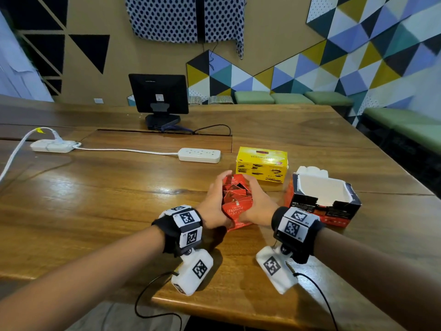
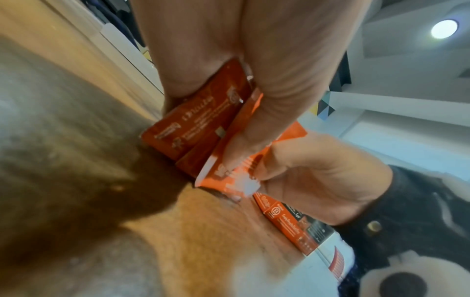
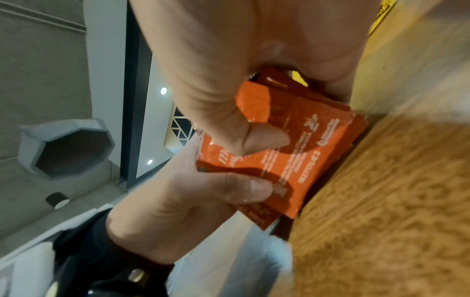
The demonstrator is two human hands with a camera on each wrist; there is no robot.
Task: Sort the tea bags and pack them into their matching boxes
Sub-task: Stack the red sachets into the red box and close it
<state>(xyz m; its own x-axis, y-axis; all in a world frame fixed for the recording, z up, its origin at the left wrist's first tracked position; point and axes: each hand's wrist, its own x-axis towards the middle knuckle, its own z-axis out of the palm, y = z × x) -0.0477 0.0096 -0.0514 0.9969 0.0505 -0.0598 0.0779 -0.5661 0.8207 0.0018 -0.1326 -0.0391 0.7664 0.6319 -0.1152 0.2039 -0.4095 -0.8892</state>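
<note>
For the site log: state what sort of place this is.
Probably an office lounge or meeting room: a long wooden table with a monitor and power strips, green bench seating, geometric painted walls.

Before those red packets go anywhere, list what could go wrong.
1. Both hands, left hand and right hand, squeeze a loose, uneven stack of red tea bags; some could slip out on lifting.
2. The open red box has torn edges; packets may snag there.
3. The yellow box stands close behind; a mix-up seems possible.
</note>
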